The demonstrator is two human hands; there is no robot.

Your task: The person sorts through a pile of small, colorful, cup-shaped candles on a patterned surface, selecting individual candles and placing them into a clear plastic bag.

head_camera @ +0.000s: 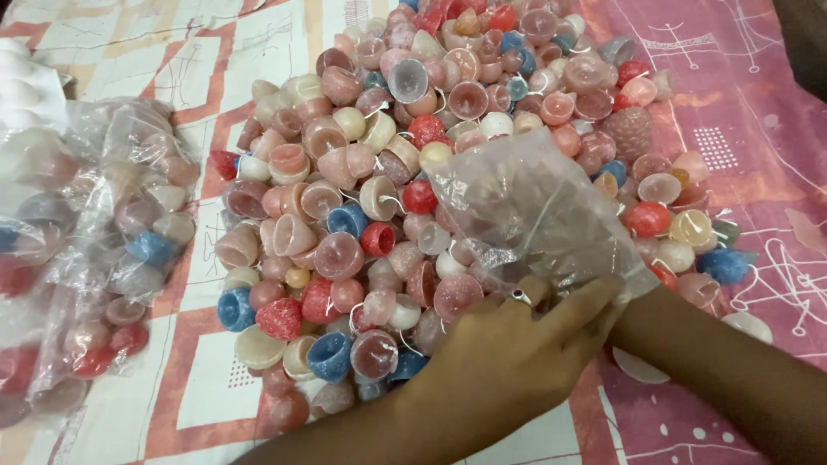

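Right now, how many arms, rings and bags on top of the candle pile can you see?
Arms: 2 (left arm, right arm)
Ring: 1, on the left hand
Clear bag on the pile: 1
Total: 4
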